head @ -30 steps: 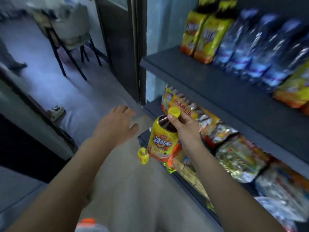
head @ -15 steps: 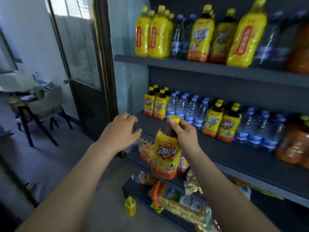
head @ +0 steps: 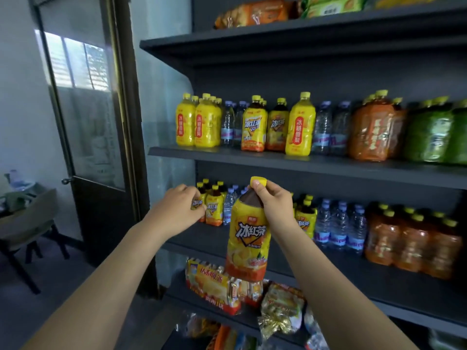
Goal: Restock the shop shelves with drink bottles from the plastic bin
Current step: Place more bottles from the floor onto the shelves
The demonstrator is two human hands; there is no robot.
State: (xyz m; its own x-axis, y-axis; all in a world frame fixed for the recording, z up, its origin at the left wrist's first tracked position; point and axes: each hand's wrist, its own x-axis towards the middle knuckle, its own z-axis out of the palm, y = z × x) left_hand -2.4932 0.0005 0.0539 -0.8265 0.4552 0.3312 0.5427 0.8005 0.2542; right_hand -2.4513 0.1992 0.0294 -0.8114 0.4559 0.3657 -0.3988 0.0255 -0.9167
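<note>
My right hand (head: 275,210) grips the neck of a large iced tea bottle (head: 249,238) with a yellow cap and a yellow-orange label. It hangs upright in front of the middle drinks shelf (head: 328,271). My left hand (head: 180,207) is at the left end of that shelf. Its fingers curl round a small iced tea bottle (head: 197,202), whose label shows between finger and thumb. More small iced tea bottles (head: 214,208) stand beside it. The plastic bin is out of view.
The shelf above (head: 252,159) carries yellow, water, orange and green bottles. Water bottles (head: 338,228) and orange packs (head: 414,241) fill the middle shelf's right. Snack packs (head: 214,289) lie on the shelf below. A glass door (head: 86,109) and a chair (head: 27,223) are on the left.
The view has tilted up from the floor to the shelves. My right hand has raised the large bottle. My left hand has reached forward to the small bottles on the middle shelf.
</note>
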